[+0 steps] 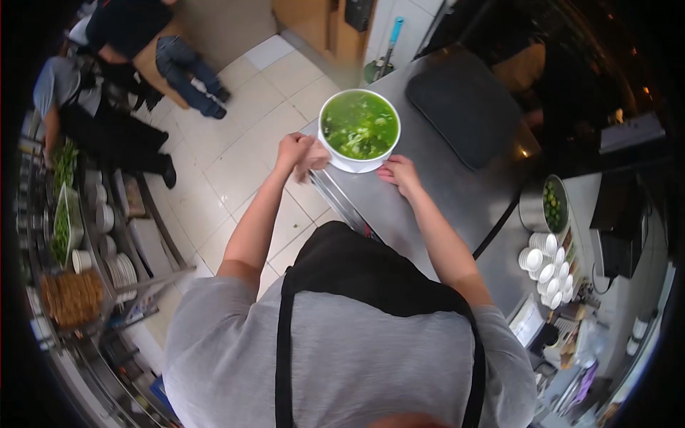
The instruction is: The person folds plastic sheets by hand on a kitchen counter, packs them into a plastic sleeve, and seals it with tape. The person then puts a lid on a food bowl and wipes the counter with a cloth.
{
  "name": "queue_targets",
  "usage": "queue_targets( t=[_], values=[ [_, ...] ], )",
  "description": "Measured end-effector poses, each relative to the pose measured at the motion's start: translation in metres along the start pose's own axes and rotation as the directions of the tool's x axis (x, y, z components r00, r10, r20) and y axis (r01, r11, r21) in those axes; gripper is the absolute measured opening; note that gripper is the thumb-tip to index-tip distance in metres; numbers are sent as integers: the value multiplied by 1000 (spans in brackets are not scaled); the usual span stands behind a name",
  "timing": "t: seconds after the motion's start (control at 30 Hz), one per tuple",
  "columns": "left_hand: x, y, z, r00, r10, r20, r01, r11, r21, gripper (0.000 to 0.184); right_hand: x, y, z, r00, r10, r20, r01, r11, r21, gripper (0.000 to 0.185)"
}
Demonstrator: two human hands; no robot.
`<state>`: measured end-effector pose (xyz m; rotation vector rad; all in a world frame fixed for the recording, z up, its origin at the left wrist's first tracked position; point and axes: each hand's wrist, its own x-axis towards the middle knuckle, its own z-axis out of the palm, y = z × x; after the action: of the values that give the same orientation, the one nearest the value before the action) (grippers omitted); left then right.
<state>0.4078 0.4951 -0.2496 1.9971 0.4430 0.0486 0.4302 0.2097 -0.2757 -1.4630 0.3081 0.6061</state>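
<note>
A white bowl (357, 162) full of green soup (360, 125) with leafy bits stands on a white plate (360, 169), near the corner of the steel counter. My left hand (292, 151) is closed on a pinkish cloth (312, 161), slightly blurred, just left of the bowl. At the plate's right edge, my right hand (401, 175) pinches the rim between thumb and fingers; the fingertips are partly hidden.
A dark square mat (465, 105) lies on the steel counter (435, 207). Stacked white cups (548, 267) and a pot of green limes (551, 205) stand to the right. Shelves (146, 285) with greens and plates line the left. Two people (107, 121) stand beyond the tiled floor.
</note>
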Motion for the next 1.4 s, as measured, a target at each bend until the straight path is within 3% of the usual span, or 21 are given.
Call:
queue_targets(
  t=[0.07, 0.1, 0.17, 0.4, 0.47, 0.9, 0.97, 1.4],
  values=[
    [25, 0, 4, 999, 31, -38, -21, 970, 244, 28, 21, 17, 4, 1000, -8, -3, 8, 999, -35, 21],
    [37, -2, 7, 998, 63, -23, -55, 967, 250, 28, 25, 17, 6, 999, -31, -21, 31, 999, -16, 21],
    [56, -6, 12, 989, -105, 104, 62, 933, 354, 26, 23, 15, 8, 999, 19, -35, -19, 1000, -12, 17],
    [66, -12, 10, 968, -127, 218, 79, 973, 217, 16, 2, 3, 15, 997, 17, -78, -8, 993, 119, 11],
    [65, -14, 10, 968, -106, 227, 63, 980, 188, 15, -2, 1, 16, 994, 34, -100, -28, 998, 61, 11],
    [44, 7, 8, 932, -52, 358, -23, 979, 202, 19, -24, 13, 9, 983, 21, -183, -18, 1000, 22, 14],
    [43, 9, 10, 918, 11, 397, -99, 974, 202, 20, -30, 13, 7, 979, 14, -205, -6, 999, 42, 14],
    [46, 29, 6, 839, 87, 538, -226, 954, 198, 19, -67, -4, 18, 949, 2, -315, 27, 996, 89, 9]
  ],
)
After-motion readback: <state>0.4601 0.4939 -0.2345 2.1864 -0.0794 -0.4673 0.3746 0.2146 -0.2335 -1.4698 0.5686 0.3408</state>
